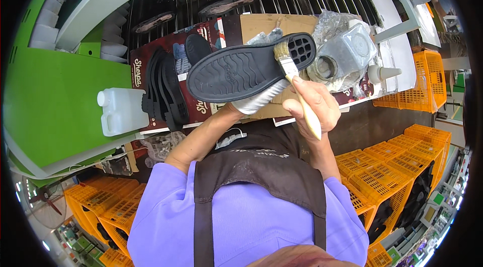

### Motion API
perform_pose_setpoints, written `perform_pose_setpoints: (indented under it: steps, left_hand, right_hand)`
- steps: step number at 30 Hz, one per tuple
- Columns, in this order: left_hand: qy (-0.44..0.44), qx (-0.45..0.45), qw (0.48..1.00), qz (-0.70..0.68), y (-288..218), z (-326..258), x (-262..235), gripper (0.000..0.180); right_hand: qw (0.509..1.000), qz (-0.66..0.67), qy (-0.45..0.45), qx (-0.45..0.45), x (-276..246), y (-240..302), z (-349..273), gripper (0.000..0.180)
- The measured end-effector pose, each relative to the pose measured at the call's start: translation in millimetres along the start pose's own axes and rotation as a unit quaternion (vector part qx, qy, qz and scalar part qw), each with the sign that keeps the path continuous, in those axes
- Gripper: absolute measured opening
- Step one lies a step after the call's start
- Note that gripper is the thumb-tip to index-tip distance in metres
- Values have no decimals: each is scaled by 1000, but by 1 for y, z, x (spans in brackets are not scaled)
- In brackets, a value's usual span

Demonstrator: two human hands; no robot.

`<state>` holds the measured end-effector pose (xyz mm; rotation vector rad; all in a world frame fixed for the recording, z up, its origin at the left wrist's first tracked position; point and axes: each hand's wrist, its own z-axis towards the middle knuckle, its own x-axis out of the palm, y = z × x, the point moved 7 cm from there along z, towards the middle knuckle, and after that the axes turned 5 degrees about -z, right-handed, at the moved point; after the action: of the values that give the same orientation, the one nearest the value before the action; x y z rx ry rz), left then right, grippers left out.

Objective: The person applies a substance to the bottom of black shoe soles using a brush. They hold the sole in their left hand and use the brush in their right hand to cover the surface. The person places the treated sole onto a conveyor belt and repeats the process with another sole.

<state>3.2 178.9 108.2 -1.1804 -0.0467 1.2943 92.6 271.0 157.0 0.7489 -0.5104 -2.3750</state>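
My left hand (261, 100), in a white glove, holds a black shoe sole (241, 68) from beneath, tread side up, heel grid pointing right. My right hand (314, 103) grips a wooden-handled brush (291, 73). The bristles rest against the sole's heel end. Both hands are over a cardboard-covered bench (261, 23), just in front of my purple shirt and dark apron.
More black soles (163, 88) are stacked left of the held one. A white plastic jug (121, 111) stands on the green surface at left. A plastic-wrapped tin (342, 55) and a nozzle bottle (382, 72) sit at right. Orange crates (392, 166) are stacked below right and lower left.
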Motion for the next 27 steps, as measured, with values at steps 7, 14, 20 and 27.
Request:
perform_pose_setpoints:
  steps: [7,14,20,27]
  left_hand:
    - [-76,-57,980,-173,18,-7,-1,28]
    - [-100,-84,966,-221,32,-10,2,26]
    - [-96,-98,961,-238,39,-15,6,25]
    - [-49,-122,956,-261,47,-32,23,24]
  right_hand:
    - [1000,16,20,12,10,6,0,44]
    - [999,31,33,17,20,9,-3,46]
    - [998,49,31,6,27,16,-1,44]
    - [997,77,24,20,32,19,-3,44]
